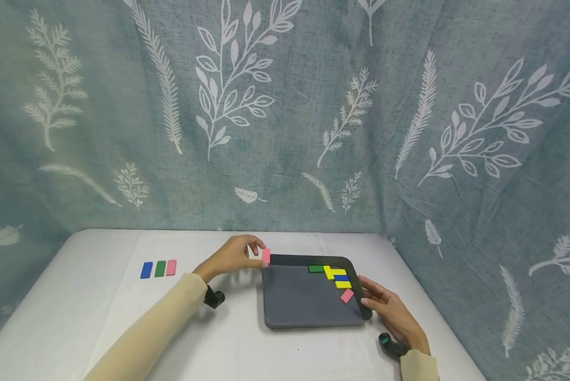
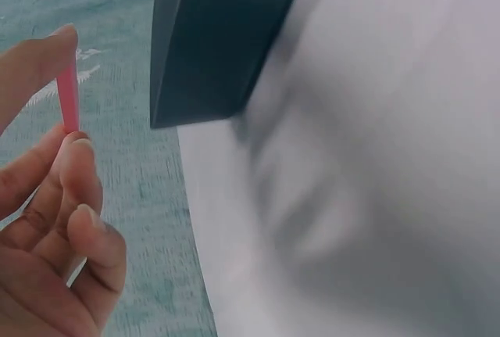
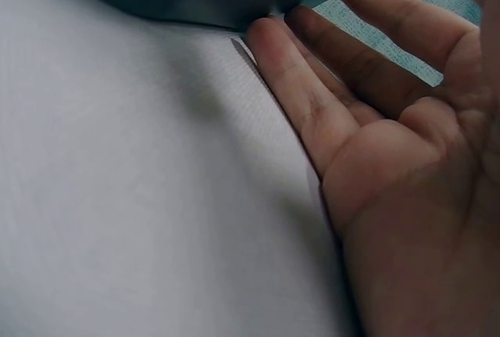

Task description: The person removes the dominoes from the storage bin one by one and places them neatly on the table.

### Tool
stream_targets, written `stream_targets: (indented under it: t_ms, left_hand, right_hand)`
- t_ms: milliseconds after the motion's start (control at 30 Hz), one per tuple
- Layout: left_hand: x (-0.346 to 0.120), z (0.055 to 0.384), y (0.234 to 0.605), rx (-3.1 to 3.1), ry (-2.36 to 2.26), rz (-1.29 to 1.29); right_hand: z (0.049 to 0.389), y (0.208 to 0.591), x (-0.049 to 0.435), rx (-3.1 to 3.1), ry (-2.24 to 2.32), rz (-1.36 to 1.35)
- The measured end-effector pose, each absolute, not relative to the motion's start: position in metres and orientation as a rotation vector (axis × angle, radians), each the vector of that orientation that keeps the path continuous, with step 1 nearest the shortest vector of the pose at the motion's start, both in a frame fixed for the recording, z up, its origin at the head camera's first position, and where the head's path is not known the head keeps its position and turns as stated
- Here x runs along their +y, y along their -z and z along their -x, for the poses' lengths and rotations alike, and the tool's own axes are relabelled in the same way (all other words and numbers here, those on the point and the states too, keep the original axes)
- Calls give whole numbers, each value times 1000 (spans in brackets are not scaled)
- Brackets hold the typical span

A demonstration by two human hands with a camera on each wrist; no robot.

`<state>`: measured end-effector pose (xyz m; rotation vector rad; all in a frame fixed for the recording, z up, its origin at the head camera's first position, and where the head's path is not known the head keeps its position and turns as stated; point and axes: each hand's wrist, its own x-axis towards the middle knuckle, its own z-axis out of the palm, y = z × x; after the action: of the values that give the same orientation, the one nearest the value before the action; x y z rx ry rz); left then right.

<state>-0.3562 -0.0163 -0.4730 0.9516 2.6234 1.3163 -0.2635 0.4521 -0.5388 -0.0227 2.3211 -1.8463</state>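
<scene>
Between thumb and fingertips, my left hand [image 1: 232, 257] pinches a small flat pink tile [image 1: 266, 256], held upright by the back-left corner of a dark grey tray [image 1: 308, 324]. The left wrist view shows this pink tile [image 2: 69, 101] edge-on, beside the tray's outer wall [image 2: 226, 40]. At the tray's right side, my right hand [image 1: 389, 307] has its fairly straight fingers against the outer wall and its thumb at the rim. Inside the tray, toward the right, lie a green tile [image 1: 315, 269], several yellow tiles [image 1: 343, 284], a blue tile [image 1: 341, 278] and a pink tile [image 1: 346, 295].
Left of the tray, a blue tile [image 1: 146, 270], a green tile [image 1: 160, 268] and another pink tile [image 1: 171, 267] lie in a row on the white table [image 1: 237, 349]. A patterned teal curtain [image 1: 285, 185] hangs behind the table and along its right side.
</scene>
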Motion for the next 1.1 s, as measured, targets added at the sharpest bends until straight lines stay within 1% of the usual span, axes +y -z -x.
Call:
stream_targets:
  t_ms: [133, 367, 500, 800, 1100]
  left_hand:
    - [-29, 355, 475, 2637, -1304, -940]
    - [-51, 355, 479, 2677, -1291, -874]
    - [-60, 353, 478, 2683, -1299, -841]
    - [-77, 349, 480, 2692, -1290, -806]
    - [-98, 346, 483, 2668, -1306, -735]
  right_hand:
    - [264, 539, 451, 2306, 1848, 85]
    - [263, 538, 452, 2290, 1864, 76]
    - [263, 539, 453, 2295, 1853, 116]
    - [264, 540, 453, 2297, 1872, 61]
    - [264, 540, 454, 2291, 1877, 65]
